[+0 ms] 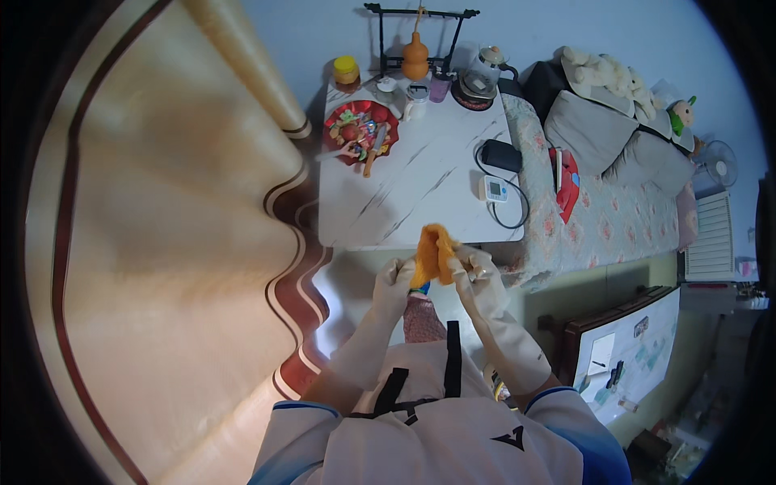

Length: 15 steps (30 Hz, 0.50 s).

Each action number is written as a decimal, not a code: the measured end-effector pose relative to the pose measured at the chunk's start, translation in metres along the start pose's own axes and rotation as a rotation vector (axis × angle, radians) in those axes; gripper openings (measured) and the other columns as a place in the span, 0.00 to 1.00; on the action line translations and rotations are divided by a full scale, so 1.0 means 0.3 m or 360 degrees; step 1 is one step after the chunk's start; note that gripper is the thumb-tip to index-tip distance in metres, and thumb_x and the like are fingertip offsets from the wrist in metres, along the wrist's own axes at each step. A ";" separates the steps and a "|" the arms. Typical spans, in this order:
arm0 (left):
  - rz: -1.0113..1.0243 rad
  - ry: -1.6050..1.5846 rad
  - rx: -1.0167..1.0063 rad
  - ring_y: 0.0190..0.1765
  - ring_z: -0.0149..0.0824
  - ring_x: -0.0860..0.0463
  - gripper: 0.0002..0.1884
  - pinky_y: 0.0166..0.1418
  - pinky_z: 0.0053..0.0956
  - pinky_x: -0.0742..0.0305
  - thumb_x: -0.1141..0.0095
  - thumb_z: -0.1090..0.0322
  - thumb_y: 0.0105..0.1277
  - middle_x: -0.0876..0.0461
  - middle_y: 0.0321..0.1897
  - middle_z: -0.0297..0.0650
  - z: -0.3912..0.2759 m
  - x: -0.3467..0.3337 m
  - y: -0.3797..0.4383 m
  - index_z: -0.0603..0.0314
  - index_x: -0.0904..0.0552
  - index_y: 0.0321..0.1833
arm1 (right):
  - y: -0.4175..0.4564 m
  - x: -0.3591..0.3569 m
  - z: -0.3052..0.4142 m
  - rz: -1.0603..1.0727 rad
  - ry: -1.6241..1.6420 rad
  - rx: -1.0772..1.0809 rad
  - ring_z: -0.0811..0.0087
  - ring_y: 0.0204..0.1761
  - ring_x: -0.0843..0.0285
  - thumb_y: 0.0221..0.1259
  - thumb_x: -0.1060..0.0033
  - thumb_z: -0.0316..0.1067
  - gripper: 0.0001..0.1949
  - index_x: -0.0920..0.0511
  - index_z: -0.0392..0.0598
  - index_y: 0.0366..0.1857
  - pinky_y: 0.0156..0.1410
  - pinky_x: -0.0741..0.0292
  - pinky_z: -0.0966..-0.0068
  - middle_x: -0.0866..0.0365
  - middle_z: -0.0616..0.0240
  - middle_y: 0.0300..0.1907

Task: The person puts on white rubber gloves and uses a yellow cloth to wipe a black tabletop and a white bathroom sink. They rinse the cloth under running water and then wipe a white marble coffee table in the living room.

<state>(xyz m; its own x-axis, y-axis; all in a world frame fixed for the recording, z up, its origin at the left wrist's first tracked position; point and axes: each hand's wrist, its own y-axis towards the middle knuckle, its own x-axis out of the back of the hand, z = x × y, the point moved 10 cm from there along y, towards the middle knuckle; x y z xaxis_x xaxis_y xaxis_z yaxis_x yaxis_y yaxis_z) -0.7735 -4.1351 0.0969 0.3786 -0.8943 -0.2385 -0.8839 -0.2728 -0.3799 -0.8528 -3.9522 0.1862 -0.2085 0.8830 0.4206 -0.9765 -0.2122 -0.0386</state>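
Note:
Both my hands wear long white rubber gloves. Between them, at chest height near the front edge of the marble-patterned table point(424, 182), hangs an orange cloth point(434, 254). My left hand point(397, 279) pinches its left lower side, and my right hand point(476, 267) grips its right side. On the table's left part lies a red scalloped tray point(394, 115) of wrapped sweets, with a wooden-handled knife point(376, 148) across it. At the right edge rest a blood pressure monitor point(494, 189) and its dark cuff point(502, 156).
At the table's back stand a yellow-lidded jar point(346, 74), an orange gourd point(415, 57) on a black stand, a white mug point(416, 103) and a glass kettle point(483, 73). A long curtain point(182, 212) hangs left. A floral-covered sofa point(606, 212) and a low table point(636, 357) are right.

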 end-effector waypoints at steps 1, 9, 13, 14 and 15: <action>0.0037 -0.0015 0.0014 0.44 0.24 0.21 0.09 0.49 0.25 0.24 0.41 0.64 0.82 0.18 0.41 0.31 -0.004 -0.033 0.077 0.63 0.16 0.52 | 0.077 0.016 0.072 -0.0035 -0.0196 0.0251 0.61 0.48 0.13 0.73 0.29 0.36 0.12 0.15 0.39 0.49 0.56 0.17 0.68 0.11 0.55 0.49; 0.0149 0.0181 0.0451 0.56 0.39 0.10 0.16 0.64 0.32 0.14 0.40 0.67 0.82 0.13 0.58 0.50 0.143 0.157 0.323 0.73 0.18 0.64 | 0.246 -0.085 -0.182 0.0103 -0.0386 -0.0355 0.46 0.73 0.20 0.72 0.27 0.44 0.26 0.20 0.50 0.71 0.78 0.25 0.56 0.18 0.46 0.71; 0.0180 0.0058 0.0728 0.57 0.43 0.09 0.15 0.65 0.36 0.11 0.42 0.68 0.83 0.12 0.58 0.52 0.277 0.366 0.389 0.73 0.19 0.64 | 0.281 -0.129 -0.500 -0.0068 -0.0172 -0.0908 0.46 0.77 0.25 0.68 0.23 0.51 0.35 0.24 0.49 0.76 0.82 0.29 0.57 0.21 0.42 0.73; 0.0196 0.0092 0.0782 0.57 0.43 0.09 0.15 0.64 0.36 0.11 0.42 0.69 0.83 0.12 0.57 0.53 0.284 0.397 0.425 0.73 0.19 0.64 | 0.319 -0.136 -0.551 -0.0148 -0.0279 -0.0940 0.47 0.78 0.27 0.68 0.22 0.51 0.37 0.26 0.49 0.77 0.83 0.30 0.58 0.24 0.42 0.75; 0.0229 0.0164 0.0768 0.57 0.43 0.09 0.15 0.64 0.35 0.11 0.43 0.70 0.83 0.12 0.57 0.53 0.296 0.433 0.475 0.73 0.19 0.64 | 0.379 -0.161 -0.583 -0.0226 -0.0378 -0.0961 0.47 0.80 0.29 0.67 0.22 0.52 0.38 0.27 0.48 0.78 0.84 0.31 0.58 0.26 0.43 0.77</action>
<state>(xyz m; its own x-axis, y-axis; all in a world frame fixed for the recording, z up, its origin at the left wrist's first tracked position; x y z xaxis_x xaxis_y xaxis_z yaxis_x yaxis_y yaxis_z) -0.8258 -4.2586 -0.0675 0.2116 -0.9478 -0.2387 -0.6886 0.0287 -0.7246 -0.9633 -3.9458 0.0029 -0.1251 0.7542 0.6446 -0.8672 0.2325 -0.4403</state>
